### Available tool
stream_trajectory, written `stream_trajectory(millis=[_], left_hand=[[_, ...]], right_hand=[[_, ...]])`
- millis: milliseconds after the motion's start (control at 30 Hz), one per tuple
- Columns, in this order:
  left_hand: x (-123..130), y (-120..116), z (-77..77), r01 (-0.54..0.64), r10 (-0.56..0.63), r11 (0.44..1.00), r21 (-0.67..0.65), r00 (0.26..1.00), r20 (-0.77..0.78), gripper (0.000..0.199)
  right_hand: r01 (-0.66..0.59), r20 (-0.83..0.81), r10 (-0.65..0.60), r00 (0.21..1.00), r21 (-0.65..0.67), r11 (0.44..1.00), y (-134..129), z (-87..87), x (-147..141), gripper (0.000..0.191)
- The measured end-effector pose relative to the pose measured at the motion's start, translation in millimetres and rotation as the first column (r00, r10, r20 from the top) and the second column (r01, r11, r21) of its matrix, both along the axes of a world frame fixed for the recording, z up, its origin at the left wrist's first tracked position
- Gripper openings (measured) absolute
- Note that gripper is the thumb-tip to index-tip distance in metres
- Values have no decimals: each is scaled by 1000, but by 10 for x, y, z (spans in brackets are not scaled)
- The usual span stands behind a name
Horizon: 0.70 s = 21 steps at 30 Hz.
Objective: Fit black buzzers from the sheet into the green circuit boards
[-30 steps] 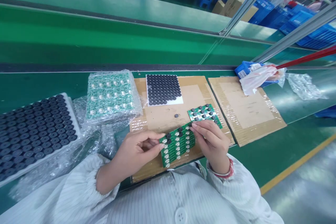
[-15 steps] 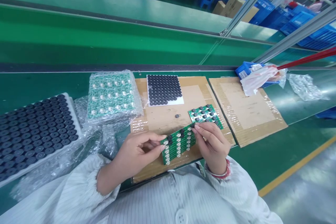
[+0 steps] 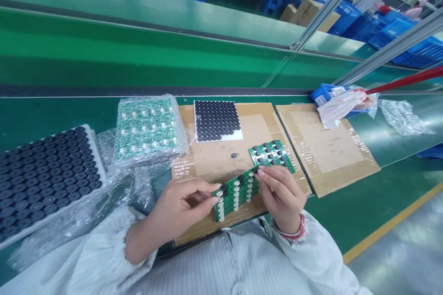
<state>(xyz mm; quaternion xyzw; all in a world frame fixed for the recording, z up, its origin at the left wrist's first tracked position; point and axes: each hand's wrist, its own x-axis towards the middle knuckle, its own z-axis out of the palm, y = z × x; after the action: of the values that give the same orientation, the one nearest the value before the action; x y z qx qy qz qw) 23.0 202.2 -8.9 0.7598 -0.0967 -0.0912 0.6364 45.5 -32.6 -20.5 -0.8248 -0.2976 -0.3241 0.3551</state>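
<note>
A green circuit board [image 3: 229, 203] with rows of white connectors and a few black round parts along its top edge is held tilted above the cardboard. My left hand [image 3: 188, 203] pinches its left end between thumb and fingers. At the upper right corner, my right hand [image 3: 282, 193] is closed with its fingertips on a black round part; they partly cover it. Just behind lies a second circuit board [image 3: 272, 153] fitted with several black round parts. One loose black round part [image 3: 234, 155] rests on the cardboard sheet [image 3: 207, 159].
A white sheet of black round parts [image 3: 217, 120] lies behind the hands. To the left are a bubble-wrapped stack of boards [image 3: 147, 126] and a tray of black discs [image 3: 48, 175]. Another cardboard sheet [image 3: 328, 147] and a blue bin [image 3: 323, 94] are at right.
Both hands and the held board sit slightly lower in the picture, as the whole view has shifted a little. The grip on the board looks the same.
</note>
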Motion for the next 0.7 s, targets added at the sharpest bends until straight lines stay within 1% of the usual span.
stream_trajectory(millis=[200, 333, 467, 567, 700], left_hand=[[-5, 19, -23, 20, -24, 998, 67, 998, 57, 15], [2, 14, -8, 20, -41, 993, 113, 982, 182, 11], [1, 7, 21, 18, -55, 992, 123, 951, 305, 18], [6, 6, 27, 25, -71, 991, 132, 932, 354, 21], [11, 17, 7, 41, -112, 982, 182, 912, 394, 25]], right_hand=[[-1, 15, 1, 1000, -17, 1000, -24, -7, -16, 43], [14, 18, -14, 1000, -37, 999, -35, -25, -48, 43], [33, 39, -31, 999, -53, 998, -52, -48, -88, 45], [24, 44, -22, 999, -52, 998, -66, -63, -101, 44], [6, 40, -4, 999, -42, 999, -72, -75, -98, 43]])
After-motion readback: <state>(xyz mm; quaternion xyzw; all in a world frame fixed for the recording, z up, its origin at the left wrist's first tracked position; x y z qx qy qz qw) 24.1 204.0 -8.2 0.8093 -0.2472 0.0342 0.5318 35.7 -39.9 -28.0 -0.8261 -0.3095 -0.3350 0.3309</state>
